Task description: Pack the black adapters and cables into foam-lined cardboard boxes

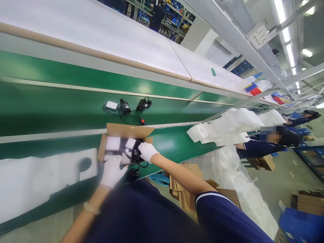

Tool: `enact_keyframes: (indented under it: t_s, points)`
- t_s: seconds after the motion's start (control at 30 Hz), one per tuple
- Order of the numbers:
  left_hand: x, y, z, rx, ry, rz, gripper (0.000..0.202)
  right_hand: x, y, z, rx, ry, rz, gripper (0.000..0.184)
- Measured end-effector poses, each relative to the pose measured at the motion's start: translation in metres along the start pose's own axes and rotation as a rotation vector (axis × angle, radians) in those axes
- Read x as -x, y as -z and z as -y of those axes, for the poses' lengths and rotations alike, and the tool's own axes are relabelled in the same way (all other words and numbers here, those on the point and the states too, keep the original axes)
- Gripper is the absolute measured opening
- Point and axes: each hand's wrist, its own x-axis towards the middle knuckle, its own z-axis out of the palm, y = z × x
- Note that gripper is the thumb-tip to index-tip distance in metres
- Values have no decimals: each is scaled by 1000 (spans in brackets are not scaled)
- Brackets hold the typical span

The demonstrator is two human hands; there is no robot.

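An open cardboard box (126, 131) lies on the green bench in front of me, with white foam pieces (112, 143) and a black device with cable (135, 152) inside it. My right hand (147, 151), in a white glove, presses down on the black cable bundle in the box, fingers curled. My left hand (112, 171), also gloved, rests against the box's near edge, fingers partly spread along it.
On the green conveyor belt (63, 108) beyond lie a black pump-like unit with cables and a white adapter (125, 108). White foam sheets (37, 179) sit at left and a stack (227, 128) at right. Flat cardboard (181, 189) stands below. Another seated person (268, 145) works at right.
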Motion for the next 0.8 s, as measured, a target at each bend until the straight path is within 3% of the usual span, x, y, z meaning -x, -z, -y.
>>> enact_keyframes:
  t_s: [0.1, 0.23, 0.33, 0.47, 0.63, 0.8]
  points:
    - [0, -4, -1, -61, 24, 75, 41, -5, 1, -3, 11, 20, 42, 41]
    - [-11, -7, -17, -122, 95, 167, 36, -27, -5, 5, 11, 124, 87, 49]
    - [-17, -11, -27, -144, 168, 224, 46, -33, -11, 7, -9, 189, 117, 50]
    - [-16, -21, -29, -101, 190, 218, 53, -29, -19, 5, -41, 237, 160, 39]
    - [-16, -29, -27, -82, 108, 176, 50, -28, -22, 1, -89, 267, 177, 37]
    - [-21, -31, -28, -11, 152, 269, 57, -32, -23, 2, -77, 214, 232, 44]
